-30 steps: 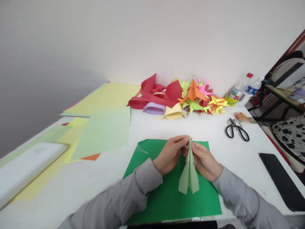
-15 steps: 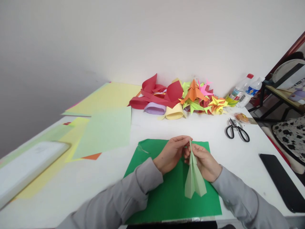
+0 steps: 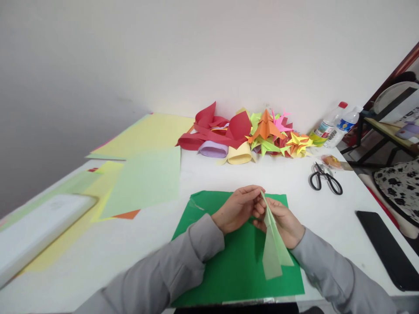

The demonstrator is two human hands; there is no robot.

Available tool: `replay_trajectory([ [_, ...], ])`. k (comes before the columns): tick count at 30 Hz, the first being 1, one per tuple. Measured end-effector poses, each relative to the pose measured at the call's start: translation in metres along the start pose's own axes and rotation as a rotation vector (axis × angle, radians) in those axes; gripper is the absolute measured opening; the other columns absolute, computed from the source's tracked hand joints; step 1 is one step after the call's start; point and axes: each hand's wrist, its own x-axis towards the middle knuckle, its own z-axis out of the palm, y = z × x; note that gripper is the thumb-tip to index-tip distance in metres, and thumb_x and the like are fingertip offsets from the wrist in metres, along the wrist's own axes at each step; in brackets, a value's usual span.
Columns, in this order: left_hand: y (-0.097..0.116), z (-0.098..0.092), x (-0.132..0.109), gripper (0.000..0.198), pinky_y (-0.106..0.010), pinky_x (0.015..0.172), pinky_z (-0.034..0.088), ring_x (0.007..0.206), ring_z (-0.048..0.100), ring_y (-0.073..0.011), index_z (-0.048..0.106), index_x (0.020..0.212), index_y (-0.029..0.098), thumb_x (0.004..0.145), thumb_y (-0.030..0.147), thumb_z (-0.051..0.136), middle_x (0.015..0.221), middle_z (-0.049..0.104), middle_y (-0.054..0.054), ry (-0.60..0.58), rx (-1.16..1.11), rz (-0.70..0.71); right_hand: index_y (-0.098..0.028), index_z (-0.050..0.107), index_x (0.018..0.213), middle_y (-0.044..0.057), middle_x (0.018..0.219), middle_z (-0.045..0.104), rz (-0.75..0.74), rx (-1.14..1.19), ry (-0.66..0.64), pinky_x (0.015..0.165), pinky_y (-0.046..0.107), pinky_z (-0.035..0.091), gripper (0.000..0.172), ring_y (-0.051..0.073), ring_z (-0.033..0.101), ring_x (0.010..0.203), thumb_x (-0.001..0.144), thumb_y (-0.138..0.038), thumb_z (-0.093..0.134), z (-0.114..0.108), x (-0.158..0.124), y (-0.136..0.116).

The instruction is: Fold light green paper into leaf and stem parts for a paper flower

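Observation:
A pale green folded paper (image 3: 274, 244) hangs over the green mat (image 3: 229, 270), its narrow tip up and its two wider flaps spread downward. My left hand (image 3: 240, 208) pinches the paper near its tip, fingers bent. On the other side, my right hand (image 3: 283, 220) grips the upper part, its fingers partly hidden behind the paper. The fingertips of both hands are close together around the tip.
Behind the mat lie folded paper shapes (image 3: 266, 131) and red paper loops (image 3: 209, 131). Scissors (image 3: 325, 179), bottles (image 3: 343, 124) and a black phone-like slab (image 3: 388, 248) are at the right. Coloured sheets (image 3: 147, 179) and a white box (image 3: 42, 231) lie left.
The lower flaps of the folded paper have swung to the right, so it now slants. Both hands have stayed nearly in place, still holding it.

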Motion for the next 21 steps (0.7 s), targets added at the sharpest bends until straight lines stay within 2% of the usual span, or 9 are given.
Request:
replay_trajectory([
  [6,0.001,-0.012,0.006,0.026,-0.025,0.057,0.049,0.058,0.061,-0.0131,0.066,0.080,0.011,0.071,0.033,0.076,0.066,0.064,-0.004,-0.052,0.116,0.086,-0.014,0.060,0.069,-0.001,0.063,0.054,0.033,0.056,-0.101,0.065,0.025,0.047,0.015,0.011,0.052,0.064,0.077,-0.024,0.069,-0.005,0.003,-0.008],
  [10,0.009,-0.019,0.009,0.018,-0.024,0.064,0.045,0.065,0.055,-0.0101,0.071,0.073,0.010,0.069,0.026,0.078,0.069,0.063,-0.003,-0.026,0.397,0.298,-0.013,0.059,0.063,0.000,0.058,0.049,0.072,0.003,-0.108,0.062,0.026,0.043,0.017,0.011,0.049,0.059,0.077,-0.021,0.064,-0.006,0.002,-0.015],
  [13,0.019,-0.020,0.007,0.014,-0.026,0.067,0.046,0.072,0.056,-0.0128,0.074,0.076,0.013,0.071,0.026,0.076,0.075,0.063,-0.004,-0.097,0.579,0.406,-0.012,0.058,0.061,0.000,0.057,0.047,0.088,-0.047,-0.099,0.062,0.026,0.041,0.020,0.011,0.048,0.057,0.079,-0.021,0.060,-0.006,-0.001,-0.019],
  [16,0.028,-0.020,0.004,0.014,-0.028,0.066,0.047,0.072,0.058,-0.0139,0.074,0.078,0.014,0.076,0.028,0.072,0.077,0.063,-0.005,-0.162,0.781,0.474,-0.012,0.059,0.062,0.000,0.056,0.046,0.084,-0.091,-0.080,0.062,0.027,0.039,0.021,0.012,0.046,0.057,0.081,-0.021,0.057,-0.006,-0.002,-0.021],
  [21,0.031,-0.022,0.002,0.016,-0.027,0.065,0.049,0.071,0.059,-0.0137,0.071,0.082,0.015,0.084,0.028,0.063,0.077,0.063,-0.006,-0.236,1.134,0.662,-0.012,0.059,0.060,0.000,0.056,0.047,0.084,-0.134,-0.043,0.061,0.027,0.038,0.022,0.012,0.044,0.056,0.081,-0.019,0.054,-0.008,-0.002,-0.024],
])
